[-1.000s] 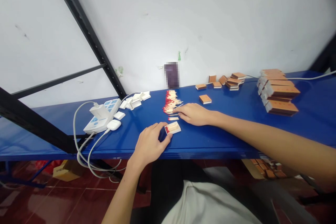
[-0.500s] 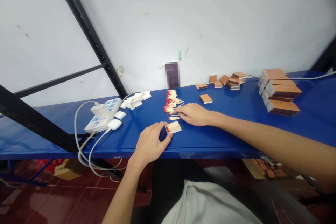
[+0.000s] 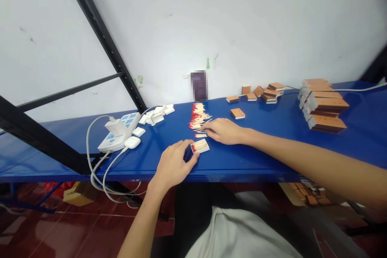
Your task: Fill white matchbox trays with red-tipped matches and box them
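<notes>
A small open tray of red-tipped matches lies on the blue table near its front edge. My left hand rests beside the tray, thumb and forefinger holding its left end. My right hand lies palm down just beyond it, fingertips pinched at a few loose matches on the near edge of the match pile. What the fingertips hold is too small to make out.
White inner trays and a power strip with plugs and white cables lie to the left. Brown matchbox sleeves sit at the back, larger stacked brown packs to the right. A black diagonal frame crosses the left.
My right fingertips have shifted slightly along the loose matches at the pile's near edge. My left hand and the tray have stayed in place.
</notes>
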The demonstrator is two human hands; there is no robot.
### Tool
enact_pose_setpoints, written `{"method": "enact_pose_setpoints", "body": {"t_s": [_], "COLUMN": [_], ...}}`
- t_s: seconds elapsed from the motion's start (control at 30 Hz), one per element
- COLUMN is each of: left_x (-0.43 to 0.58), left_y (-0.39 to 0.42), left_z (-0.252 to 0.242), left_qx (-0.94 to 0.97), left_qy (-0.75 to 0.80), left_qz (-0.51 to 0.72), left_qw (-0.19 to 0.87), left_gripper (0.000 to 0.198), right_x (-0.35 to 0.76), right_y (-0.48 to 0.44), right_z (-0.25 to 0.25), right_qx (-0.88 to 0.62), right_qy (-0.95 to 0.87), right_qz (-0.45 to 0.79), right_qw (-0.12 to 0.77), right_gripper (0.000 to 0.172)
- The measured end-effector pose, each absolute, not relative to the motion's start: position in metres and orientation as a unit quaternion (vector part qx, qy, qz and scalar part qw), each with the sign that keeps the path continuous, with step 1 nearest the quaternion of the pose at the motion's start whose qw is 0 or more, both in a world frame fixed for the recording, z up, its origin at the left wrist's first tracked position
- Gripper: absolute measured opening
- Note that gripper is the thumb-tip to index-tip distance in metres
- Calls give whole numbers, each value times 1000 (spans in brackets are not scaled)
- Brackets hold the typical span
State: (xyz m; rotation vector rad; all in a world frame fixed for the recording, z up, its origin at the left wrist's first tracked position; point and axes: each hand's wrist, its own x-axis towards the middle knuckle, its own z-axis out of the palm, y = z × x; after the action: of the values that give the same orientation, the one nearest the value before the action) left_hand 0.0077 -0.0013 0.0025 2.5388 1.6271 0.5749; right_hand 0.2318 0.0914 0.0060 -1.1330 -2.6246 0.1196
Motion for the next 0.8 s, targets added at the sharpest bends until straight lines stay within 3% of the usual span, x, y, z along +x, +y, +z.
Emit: {"method": "enact_pose_setpoints", "body": {"t_s": [0.8], "left_x": [8], "left_y": [-1], "left_z": [2], "left_qx": [828], "left_qy": [526], "left_qz": [189], "left_qw": [31], "left_gripper": [30], "right_x": [221], "right_y": [93], "right_z": [6], "right_qx": [-390], "right_qy": [-899], "right_qz": [87], "right_qw": [176], "right_gripper": [30]}}
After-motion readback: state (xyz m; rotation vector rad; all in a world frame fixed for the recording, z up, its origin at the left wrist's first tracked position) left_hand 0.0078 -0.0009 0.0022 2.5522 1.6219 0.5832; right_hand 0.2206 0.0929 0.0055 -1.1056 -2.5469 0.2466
